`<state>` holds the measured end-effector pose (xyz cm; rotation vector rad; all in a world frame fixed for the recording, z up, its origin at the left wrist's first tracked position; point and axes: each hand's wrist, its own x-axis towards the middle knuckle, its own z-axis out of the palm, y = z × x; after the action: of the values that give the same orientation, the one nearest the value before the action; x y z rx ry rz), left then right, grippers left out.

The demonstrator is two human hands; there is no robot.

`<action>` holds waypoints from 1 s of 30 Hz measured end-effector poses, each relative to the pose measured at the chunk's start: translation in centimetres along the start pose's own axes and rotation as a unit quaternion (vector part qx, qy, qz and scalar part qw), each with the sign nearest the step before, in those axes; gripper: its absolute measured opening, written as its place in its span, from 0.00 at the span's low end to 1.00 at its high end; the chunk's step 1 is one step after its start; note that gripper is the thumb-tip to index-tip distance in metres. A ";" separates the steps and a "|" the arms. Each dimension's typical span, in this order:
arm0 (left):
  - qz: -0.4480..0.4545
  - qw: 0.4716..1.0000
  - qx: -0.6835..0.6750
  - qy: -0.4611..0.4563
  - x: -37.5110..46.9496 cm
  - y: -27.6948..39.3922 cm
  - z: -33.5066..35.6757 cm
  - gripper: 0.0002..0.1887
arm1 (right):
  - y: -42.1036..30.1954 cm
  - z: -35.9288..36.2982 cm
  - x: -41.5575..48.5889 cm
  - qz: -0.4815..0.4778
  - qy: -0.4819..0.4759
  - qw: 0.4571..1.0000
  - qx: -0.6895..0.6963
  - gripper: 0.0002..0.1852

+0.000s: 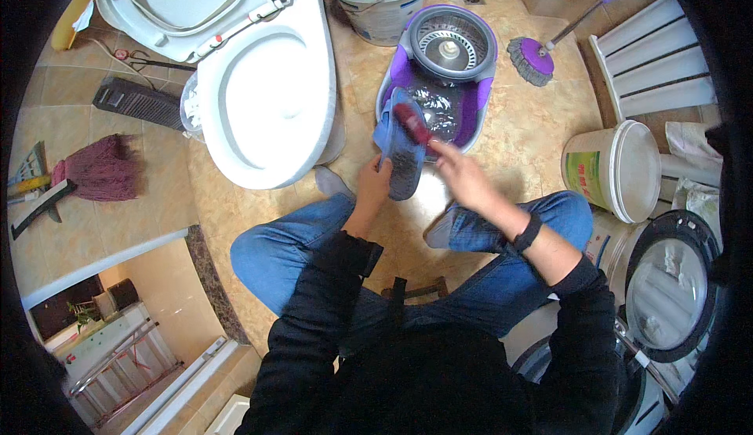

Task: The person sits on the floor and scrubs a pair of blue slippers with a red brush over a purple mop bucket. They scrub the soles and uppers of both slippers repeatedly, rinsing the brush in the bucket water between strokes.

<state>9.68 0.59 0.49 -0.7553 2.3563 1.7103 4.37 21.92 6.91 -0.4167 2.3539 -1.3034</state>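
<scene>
My left hand [375, 185] grips the heel end of a blue slipper [405, 161], whose dark sole area faces up. In my right hand [462, 173] is a dark red brush [412, 122], blurred, lying over the toe half of the slipper. Its bristles are not clear to see. Slipper and brush are above the near edge of a purple and grey spin-mop bucket [486, 96]. Water [438, 102] glints inside the bucket, and a grey spin basket [453, 44] sits at its far end.
A white toilet [270, 105] with raised seat stands left of the bucket. Behind is a white pail [376, 8]. To the right are a round mop head [531, 61], a lidded bucket [612, 170] and an open washing-machine door [667, 288]. A maroon mop [97, 170] lies left.
</scene>
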 end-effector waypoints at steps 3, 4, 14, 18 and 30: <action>0.027 1.000 -0.005 -0.005 0.0 0.1 0.3 0.18 | -1.2 3.0 -0.1 0.008 -0.024 0.997 -0.078 0.24; 0.051 0.999 0.010 0.007 0.2 0.2 0.2 0.18 | -1.0 3.2 1.8 0.018 -0.004 0.996 -0.092 0.23; 0.055 0.998 -0.028 0.011 1.3 -0.8 0.8 0.16 | -0.8 3.8 -3.3 0.029 0.002 0.999 -0.035 0.25; -0.021 0.999 -0.044 0.001 0.9 -0.8 0.3 0.14 | 1.5 4.9 -1.8 0.008 0.017 0.998 -0.060 0.25; 0.018 0.999 -0.031 -0.007 1.7 -1.6 0.2 0.16 | -0.2 3.1 -4.3 0.065 -0.077 0.986 -0.133 0.28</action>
<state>8.93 -0.12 -1.58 -0.7117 2.3311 1.8058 9.70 21.49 6.49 -0.4205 2.3847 -0.8684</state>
